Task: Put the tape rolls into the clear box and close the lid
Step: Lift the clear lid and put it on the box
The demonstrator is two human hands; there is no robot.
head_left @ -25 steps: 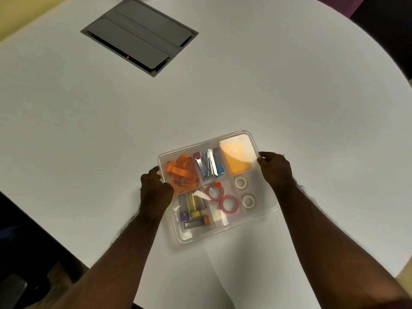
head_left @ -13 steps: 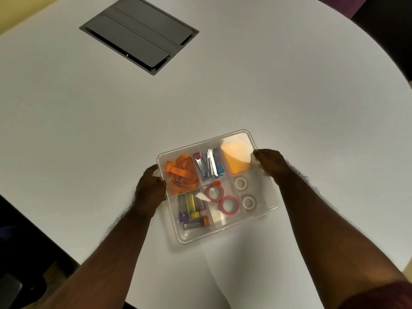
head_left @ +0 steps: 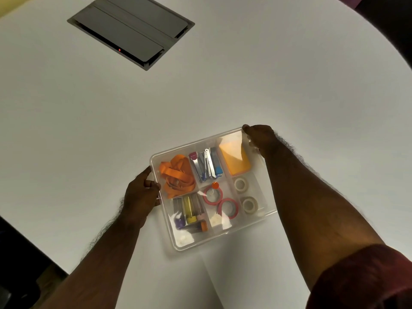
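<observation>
A clear box [head_left: 223, 238] with a clear lid on top sits on the white table near its front edge. Inside, two pink tape rolls [head_left: 213, 194] lie in a middle compartment and two white tape rolls [head_left: 241, 185] in the right one. My left hand [head_left: 140, 197] grips the box's left edge, thumb on the lid. My right hand [head_left: 259, 138] holds the far right corner of the lid, fingers curled over the rim.
The box also holds an orange strap [head_left: 176, 175], staplers [head_left: 206, 163], an orange pad [head_left: 234, 159] and small coloured items [head_left: 189, 214]. A grey cable hatch [head_left: 131, 30] is set into the table at the back. The round table's edge [head_left: 33, 241] curves close on the left.
My right hand slid from the box's right side up to its far right corner. The left hand stayed on the left edge. The box hardly moved.
</observation>
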